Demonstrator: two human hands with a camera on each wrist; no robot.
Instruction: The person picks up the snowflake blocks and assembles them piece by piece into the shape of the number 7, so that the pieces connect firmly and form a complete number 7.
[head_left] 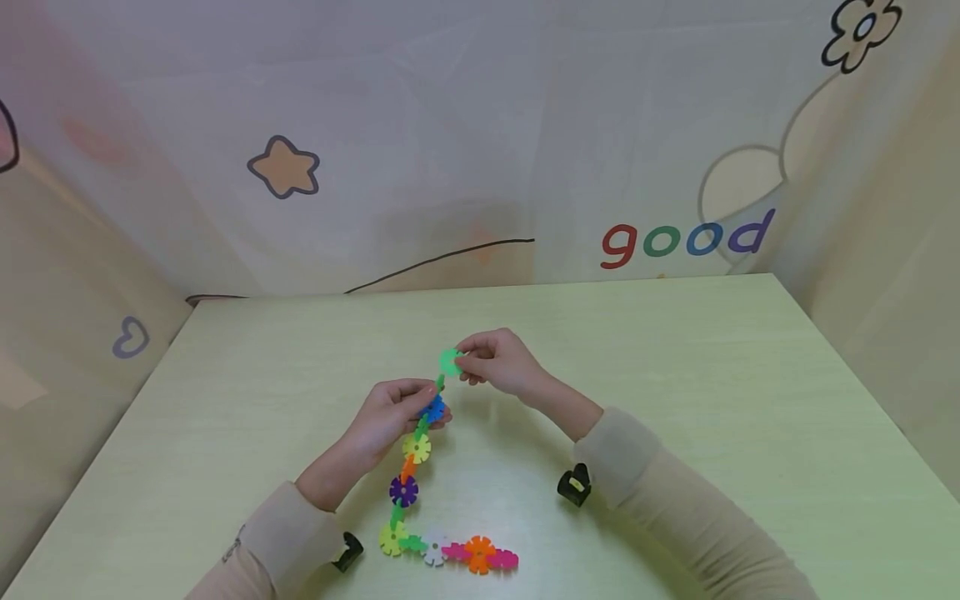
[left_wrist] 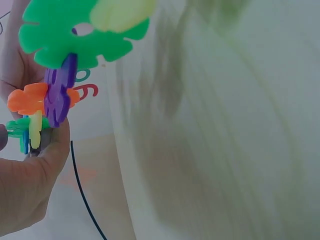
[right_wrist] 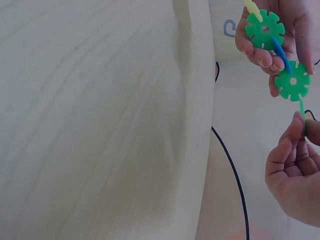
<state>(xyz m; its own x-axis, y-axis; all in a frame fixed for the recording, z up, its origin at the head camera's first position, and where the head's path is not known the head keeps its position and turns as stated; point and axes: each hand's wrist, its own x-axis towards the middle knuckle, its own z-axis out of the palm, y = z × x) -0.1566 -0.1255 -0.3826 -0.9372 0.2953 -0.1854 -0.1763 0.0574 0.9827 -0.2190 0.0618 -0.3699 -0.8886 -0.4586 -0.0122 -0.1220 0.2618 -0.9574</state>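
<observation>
A chain of slotted plastic snowflake discs runs from the hands down to the tabletop. My left hand (head_left: 386, 417) holds it near its upper end, its thumb and fingers around the blue disc (head_left: 432, 408) and the green disc (right_wrist: 293, 81) beside it. Between thumb and fingertips, my right hand (head_left: 504, 363) pinches a light green disc (head_left: 450, 362). Its edge meets the green disc at the chain's end; how deep the slots sit I cannot tell. Lower down hang a purple disc (head_left: 403, 491) and a yellow disc (head_left: 417, 448), the purple one also close in the left wrist view.
The chain's lower part bends right along the table (head_left: 675, 367), ending in an orange disc (head_left: 479, 554) and a pink disc (head_left: 504, 559). Black wrist-mounted pieces show by both sleeves. A printed cloth (head_left: 450, 100) stands behind the table's far edge.
</observation>
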